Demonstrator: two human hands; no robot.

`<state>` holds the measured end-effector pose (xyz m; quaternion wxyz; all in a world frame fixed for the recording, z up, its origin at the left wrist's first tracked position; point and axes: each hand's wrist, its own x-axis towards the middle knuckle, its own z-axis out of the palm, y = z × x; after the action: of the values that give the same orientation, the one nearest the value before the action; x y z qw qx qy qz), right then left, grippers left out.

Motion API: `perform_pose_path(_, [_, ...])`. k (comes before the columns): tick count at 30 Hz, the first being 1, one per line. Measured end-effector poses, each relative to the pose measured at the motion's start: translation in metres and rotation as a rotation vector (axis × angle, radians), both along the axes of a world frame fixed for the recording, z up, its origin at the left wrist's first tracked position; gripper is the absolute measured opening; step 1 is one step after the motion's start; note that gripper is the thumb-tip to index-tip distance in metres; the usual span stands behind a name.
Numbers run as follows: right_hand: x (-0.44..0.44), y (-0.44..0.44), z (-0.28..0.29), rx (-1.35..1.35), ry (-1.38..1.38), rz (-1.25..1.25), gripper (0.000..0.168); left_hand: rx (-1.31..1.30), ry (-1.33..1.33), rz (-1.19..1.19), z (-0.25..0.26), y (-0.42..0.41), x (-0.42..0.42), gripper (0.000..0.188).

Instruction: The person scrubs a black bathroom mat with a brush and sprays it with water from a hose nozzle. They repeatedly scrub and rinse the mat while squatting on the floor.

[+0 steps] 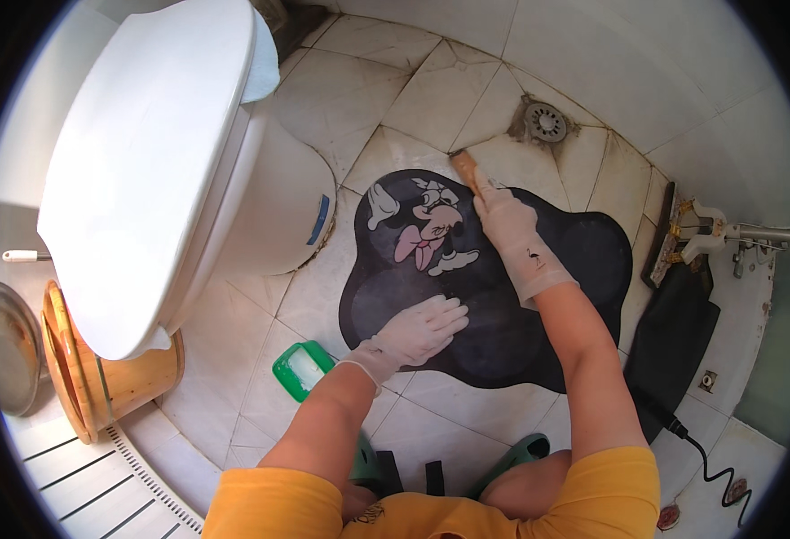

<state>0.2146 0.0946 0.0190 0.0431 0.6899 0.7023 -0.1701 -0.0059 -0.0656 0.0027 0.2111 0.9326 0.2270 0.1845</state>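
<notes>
Wearing a thin whitish glove, my right hand (502,215) is closed around the orange handle of a brush or scraper (464,168), whose dark end touches the floor tiles (502,156) just past a mat. What kind of tool it is, I cannot tell. My gloved left hand (428,327) lies palm down on the dark cartoon-printed mat (489,337), its fingers together and holding nothing. Beside my left wrist, a green container (280,367) with white contents stands on the tiles.
A white toilet (145,168) stands at left, near a wooden bucket (132,384) and a metal basin (11,343). Beyond the mat is a round floor drain (546,122) with grime around it. At right are a squeeze mop head (667,236) and a black cable (711,471).
</notes>
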Motion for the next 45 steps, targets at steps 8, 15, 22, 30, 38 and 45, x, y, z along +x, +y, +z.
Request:
perform_pose_path(8, [-0.022, -0.11, 0.02, -0.083, 0.143, 0.346, 0.062, -0.022, -0.018, 0.011, -0.004, -0.005, -0.004, 0.043])
perform_pose_path(15, [0.095, -0.054, 0.014, 0.08, -0.065, -0.123, 0.057, 0.017, -0.022, -0.005, -0.009, -0.006, 0.0, 0.042])
perform_pose_path(22, [0.031, -0.182, 0.023, 0.156, 0.264, 0.29, 0.069, -0.136, -0.326, 0.875, 0.01, 0.032, -0.057, 0.041])
perform_pose_path(30, [-0.045, -0.226, 0.013, -0.161, 0.209, 0.672, 0.061, -0.495, -0.429, 0.876, -0.008, 0.025, -0.063, 0.046])
perform_pose_path(38, [0.056, -0.12, 0.018, 0.068, 0.03, 0.107, 0.061, -0.967, -0.666, 0.908, 0.0, 0.044, -0.099, 0.062])
perform_pose_path(45, [-0.111, -0.192, 0.017, -0.175, 0.239, 0.757, 0.058, -0.353, -0.698, 0.916, 0.062, 0.053, -0.076, 0.06])
